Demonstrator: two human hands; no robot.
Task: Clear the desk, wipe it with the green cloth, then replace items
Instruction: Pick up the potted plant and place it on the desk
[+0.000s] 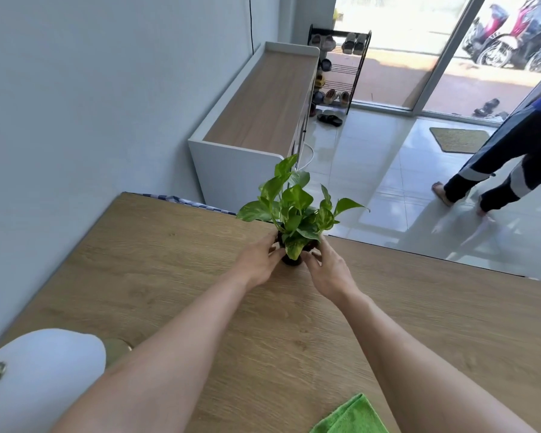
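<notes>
A white lamp shade (41, 382) fills the lower left, the green cloth (350, 417) the bottom edge. At frame centre, the left hand (256, 264) and right hand (328, 270) curl their fingers around the small dark pot of the potted plant (294, 214), near the desk's (450, 323) far edge. It looks light but top-heavy with tender leaves; best gripped by the pot with 2 hands. No writing readable.

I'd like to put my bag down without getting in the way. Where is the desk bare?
The right side of the desk is bare, from the right hand out to the far edge. The left part, between the wall and the left hand, is bare too. It is crowded around the potted plant, by the white lamp and the green cloth.
</notes>
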